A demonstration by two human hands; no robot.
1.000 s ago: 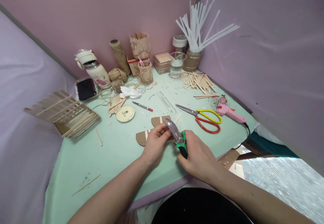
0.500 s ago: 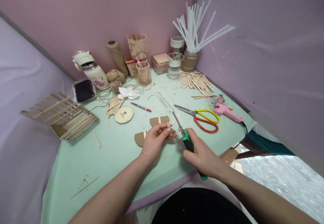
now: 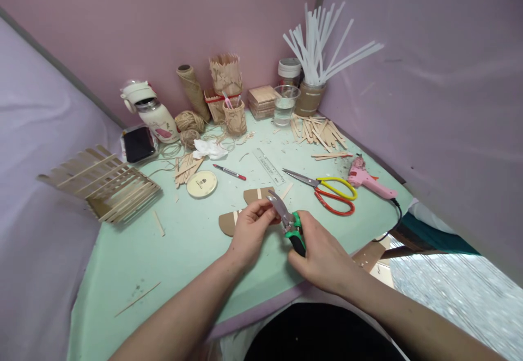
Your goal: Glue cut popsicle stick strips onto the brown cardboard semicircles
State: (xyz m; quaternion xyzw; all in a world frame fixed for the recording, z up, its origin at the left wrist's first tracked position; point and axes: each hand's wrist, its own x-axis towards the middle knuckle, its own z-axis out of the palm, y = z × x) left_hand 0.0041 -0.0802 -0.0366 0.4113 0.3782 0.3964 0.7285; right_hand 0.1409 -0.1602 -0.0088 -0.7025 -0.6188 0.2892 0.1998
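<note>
My right hand [image 3: 322,249] is wrapped round the green and black handles of a pair of pruning shears [image 3: 295,236]. The grey blades point up and left, reaching over the fingertips of my left hand [image 3: 251,230]. That hand is pinched closed on a short piece of craft stick, now mostly hidden behind the blades and fingers. Just beyond it lie two rounded brown cardboard pieces [image 3: 226,223], each with a pale strip across it. Farther right are large scissors [image 3: 318,181] with one yellow and one red handle loop.
A pink glue gun [image 3: 370,178] with a black cord rests at the right edge. A clear ruler [image 3: 267,165], a pen [image 3: 229,172] and a round lid [image 3: 201,184] lie mid-table. Behind stand a cup of water [image 3: 284,111] and stick piles [image 3: 318,132]. A stick basket [image 3: 122,192] sits left.
The shears have moved left and turned, bringing their blades from beside my left hand to its fingertips. The stick piece, visible before, is now mostly covered. The view has shifted slightly.
</note>
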